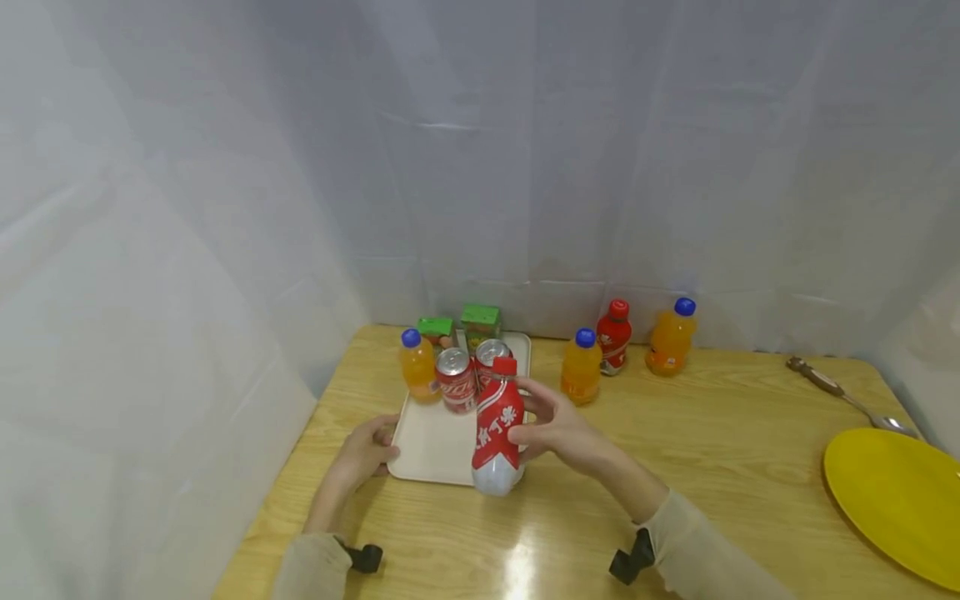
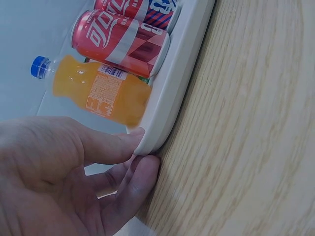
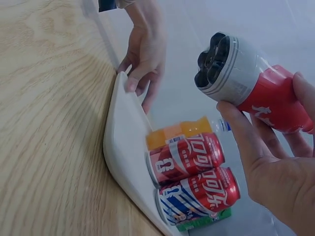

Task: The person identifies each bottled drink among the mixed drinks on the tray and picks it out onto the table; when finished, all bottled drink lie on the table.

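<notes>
My right hand [image 1: 558,425] grips a red-labelled cola bottle [image 1: 498,429] with a red cap, held over the right front of a white tray [image 1: 431,446]. The bottle's dark lobed base shows in the right wrist view, raised off the tray. At the tray's left front corner, my left hand [image 2: 74,172] pinches the rim between thumb and fingers. Standing on the tray are an orange drink bottle [image 1: 420,371] with a blue cap, a red cola can [image 1: 456,383] and a second cola can [image 3: 197,196]. Two green boxes [image 1: 480,321] sit at its back.
Right of the tray stand an orange bottle [image 1: 581,371], a red cola bottle [image 1: 614,340] and another orange bottle [image 1: 671,340]. A spoon [image 1: 847,396] and a yellow plate [image 1: 900,500] lie at the table's right. White sheeting [image 1: 525,167] hangs behind the wooden table [image 1: 720,450].
</notes>
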A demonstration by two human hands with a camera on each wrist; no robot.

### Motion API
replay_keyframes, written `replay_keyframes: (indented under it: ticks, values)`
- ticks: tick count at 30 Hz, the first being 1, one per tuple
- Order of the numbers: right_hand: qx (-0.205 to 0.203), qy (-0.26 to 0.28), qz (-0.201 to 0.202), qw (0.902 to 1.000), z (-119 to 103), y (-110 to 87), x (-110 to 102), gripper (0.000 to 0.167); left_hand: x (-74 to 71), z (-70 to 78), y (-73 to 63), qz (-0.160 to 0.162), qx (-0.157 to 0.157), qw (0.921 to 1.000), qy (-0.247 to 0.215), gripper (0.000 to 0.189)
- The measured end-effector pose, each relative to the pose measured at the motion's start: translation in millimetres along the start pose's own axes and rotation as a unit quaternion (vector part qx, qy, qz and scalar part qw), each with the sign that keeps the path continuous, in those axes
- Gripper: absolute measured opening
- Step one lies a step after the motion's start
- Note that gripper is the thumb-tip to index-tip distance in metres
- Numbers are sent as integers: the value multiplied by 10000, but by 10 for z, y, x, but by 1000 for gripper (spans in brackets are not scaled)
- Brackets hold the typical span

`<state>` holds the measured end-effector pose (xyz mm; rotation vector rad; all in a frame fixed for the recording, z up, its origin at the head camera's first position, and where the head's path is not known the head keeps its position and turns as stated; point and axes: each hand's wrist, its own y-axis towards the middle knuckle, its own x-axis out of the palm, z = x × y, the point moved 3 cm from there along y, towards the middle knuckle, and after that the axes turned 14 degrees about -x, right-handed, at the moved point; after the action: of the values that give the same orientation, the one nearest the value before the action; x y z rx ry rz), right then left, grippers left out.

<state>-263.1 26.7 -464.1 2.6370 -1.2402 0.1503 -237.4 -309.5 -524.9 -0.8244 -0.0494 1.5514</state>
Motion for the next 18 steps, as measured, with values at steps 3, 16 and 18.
replay_keyframes:
  ticks: [3,16,18]
  values:
    - [-34,98,47,9999,20,-50,-71,93,4,2,-2,4,0,10000,28,61]
    - [-322,201,246,9990,-23,-271,-418,87,15,7,8,103,2,9999,127,62]
    - [-310,62,295,9991,-26,-318,-495,86,14,5,8,120,2,9998,126,62]
